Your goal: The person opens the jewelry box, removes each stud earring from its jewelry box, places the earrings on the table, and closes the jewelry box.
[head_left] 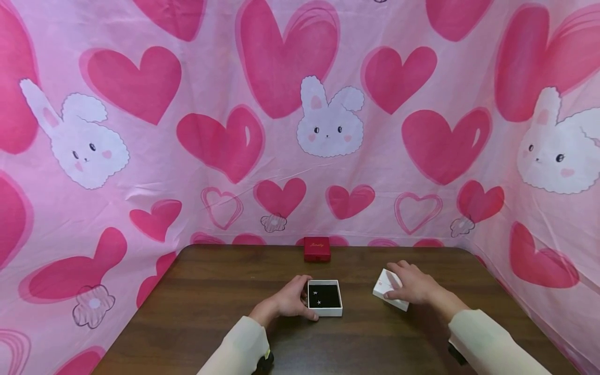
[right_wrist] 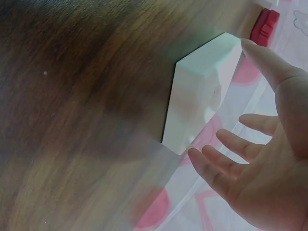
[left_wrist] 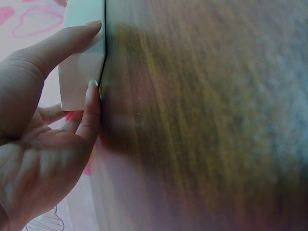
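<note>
Head view: a little white box (head_left: 330, 312) sits on the brown table (head_left: 197, 291), open side up. On its black pad (head_left: 330, 297) are two tiny shiny bits (head_left: 315, 293), and I guess it faces up so they won't tip out. The left hand (head_left: 291, 298) holds the box by its left side. The right hand (head_left: 412, 284) is over a white lid (head_left: 383, 285), well apart from the box, so the inside shows. At the back is a red box (head_left: 316, 250), maybe there to be out of the way.

Left wrist view: the thumb is on one side of the white box and the little finger on the next, so the hand hugs a corner, probably to stop it sliding.

Right wrist view: the fingers are loose and spread, not curled. The thumb tip is at one corner of the lid. I can't tell if the other fingertips touch it.
</note>
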{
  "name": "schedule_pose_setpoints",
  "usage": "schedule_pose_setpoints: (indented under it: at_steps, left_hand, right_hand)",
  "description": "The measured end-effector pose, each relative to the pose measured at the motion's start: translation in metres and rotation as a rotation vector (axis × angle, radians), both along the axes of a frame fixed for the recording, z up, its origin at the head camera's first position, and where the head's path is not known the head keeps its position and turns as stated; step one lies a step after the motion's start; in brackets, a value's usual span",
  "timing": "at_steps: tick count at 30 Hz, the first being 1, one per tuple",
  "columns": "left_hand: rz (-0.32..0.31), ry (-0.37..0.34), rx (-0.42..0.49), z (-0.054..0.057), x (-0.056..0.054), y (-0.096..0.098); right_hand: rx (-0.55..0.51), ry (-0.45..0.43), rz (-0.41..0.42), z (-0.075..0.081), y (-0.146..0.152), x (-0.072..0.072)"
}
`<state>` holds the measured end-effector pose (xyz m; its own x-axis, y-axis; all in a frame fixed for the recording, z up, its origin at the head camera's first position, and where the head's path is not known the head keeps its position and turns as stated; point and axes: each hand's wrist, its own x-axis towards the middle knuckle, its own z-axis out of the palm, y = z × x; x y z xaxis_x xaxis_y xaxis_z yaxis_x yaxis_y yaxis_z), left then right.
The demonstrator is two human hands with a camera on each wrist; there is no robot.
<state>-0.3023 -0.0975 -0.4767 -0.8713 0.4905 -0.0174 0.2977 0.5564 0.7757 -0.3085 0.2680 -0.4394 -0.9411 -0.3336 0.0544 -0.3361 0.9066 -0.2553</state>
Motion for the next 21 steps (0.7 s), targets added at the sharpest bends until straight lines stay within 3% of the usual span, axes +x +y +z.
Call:
schedule_pose_setpoints:
  at_steps: [21]
  left_hand:
    - [-0.004, -0.002, 0.009, 0.001, 0.000, 0.000]
  right_hand:
    - [-0.030, 0.047, 0.026, 0.003, -0.011, 0.002]
